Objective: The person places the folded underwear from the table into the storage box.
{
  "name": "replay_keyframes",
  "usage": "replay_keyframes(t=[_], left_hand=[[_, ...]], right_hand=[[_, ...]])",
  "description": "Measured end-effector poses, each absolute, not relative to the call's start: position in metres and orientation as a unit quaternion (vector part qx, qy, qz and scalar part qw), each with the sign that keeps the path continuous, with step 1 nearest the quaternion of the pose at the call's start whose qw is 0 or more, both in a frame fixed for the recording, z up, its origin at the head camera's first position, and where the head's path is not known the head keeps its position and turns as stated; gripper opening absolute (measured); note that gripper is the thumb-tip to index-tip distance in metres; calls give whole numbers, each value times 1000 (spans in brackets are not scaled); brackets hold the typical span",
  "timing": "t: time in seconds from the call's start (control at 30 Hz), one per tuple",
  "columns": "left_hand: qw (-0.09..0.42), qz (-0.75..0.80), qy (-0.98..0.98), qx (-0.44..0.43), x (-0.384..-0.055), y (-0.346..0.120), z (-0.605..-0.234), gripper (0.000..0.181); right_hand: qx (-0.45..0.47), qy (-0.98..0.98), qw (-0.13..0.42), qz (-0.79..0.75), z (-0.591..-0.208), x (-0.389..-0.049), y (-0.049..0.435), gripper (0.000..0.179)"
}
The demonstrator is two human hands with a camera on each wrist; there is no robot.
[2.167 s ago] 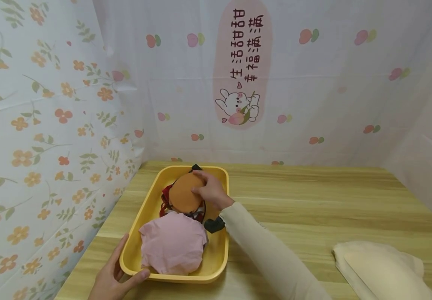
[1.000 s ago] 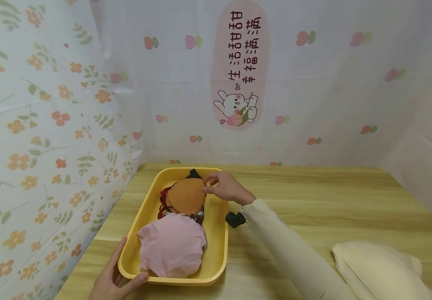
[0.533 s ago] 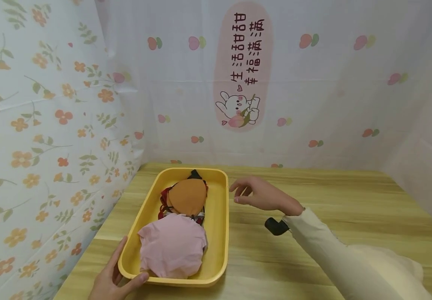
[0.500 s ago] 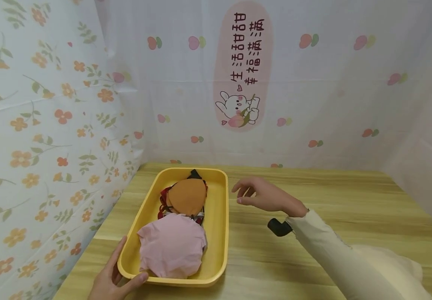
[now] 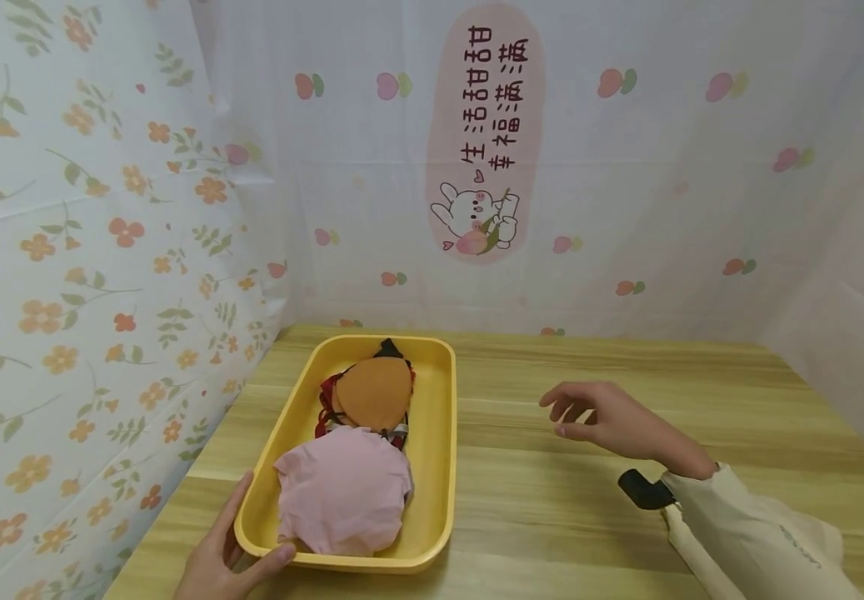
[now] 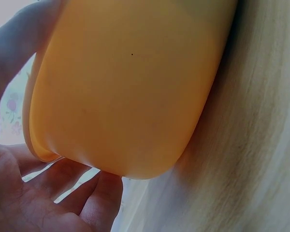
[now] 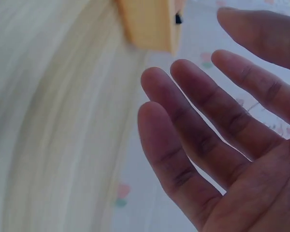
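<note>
My left hand [image 5: 231,552] grips the near left corner of a yellow plastic tub [image 5: 450,467], thumb over the rim and fingers round the outside; the left wrist view shows those fingers against the tub's wall [image 6: 130,96]. In the tub's near half lies a pink piece of fabric [image 5: 345,492]. Behind it sits a rounded orange fabric piece [image 5: 375,393], like a bra cup, over red and black fabric and straps. A black bit [image 5: 389,348] pokes out at the far end. My right hand [image 5: 611,421] hovers right of the tub, fingers loosely bent and holding nothing.
The tub stands on a wood-grain table [image 5: 521,517]. A floral sheet [image 5: 87,292] hangs close on the left, and a printed curtain [image 5: 589,167] closes off the back. Cream cloth [image 5: 825,537] at the lower right is mostly covered by my right sleeve.
My right hand has let go of the orange piece, left the tub and moved right and nearer over the table. The left hand keeps its grip on the tub.
</note>
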State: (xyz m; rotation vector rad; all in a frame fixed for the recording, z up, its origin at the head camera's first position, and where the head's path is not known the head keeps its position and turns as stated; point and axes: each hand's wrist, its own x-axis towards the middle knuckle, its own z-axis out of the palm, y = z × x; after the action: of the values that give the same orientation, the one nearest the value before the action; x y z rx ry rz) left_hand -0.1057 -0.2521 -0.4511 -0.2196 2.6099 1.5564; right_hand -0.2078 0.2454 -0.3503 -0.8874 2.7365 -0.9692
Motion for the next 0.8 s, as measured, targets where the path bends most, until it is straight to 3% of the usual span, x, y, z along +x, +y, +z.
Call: replay_keyframes(t=[0.2, 0.43, 0.8], left_hand=[[51, 511, 854, -78, -106, -253, -452, 106], [35, 514, 855, -61, -106, -253, -451, 105], [48, 504, 860, -69, -104, -251, -448, 105]], right_hand=[[-296, 900, 80, -310, -364, -191, 284, 29], [-311, 900, 50, -302, -382, -175, 333, 31], [-247, 900, 185, -307, -391, -155, 415, 52]])
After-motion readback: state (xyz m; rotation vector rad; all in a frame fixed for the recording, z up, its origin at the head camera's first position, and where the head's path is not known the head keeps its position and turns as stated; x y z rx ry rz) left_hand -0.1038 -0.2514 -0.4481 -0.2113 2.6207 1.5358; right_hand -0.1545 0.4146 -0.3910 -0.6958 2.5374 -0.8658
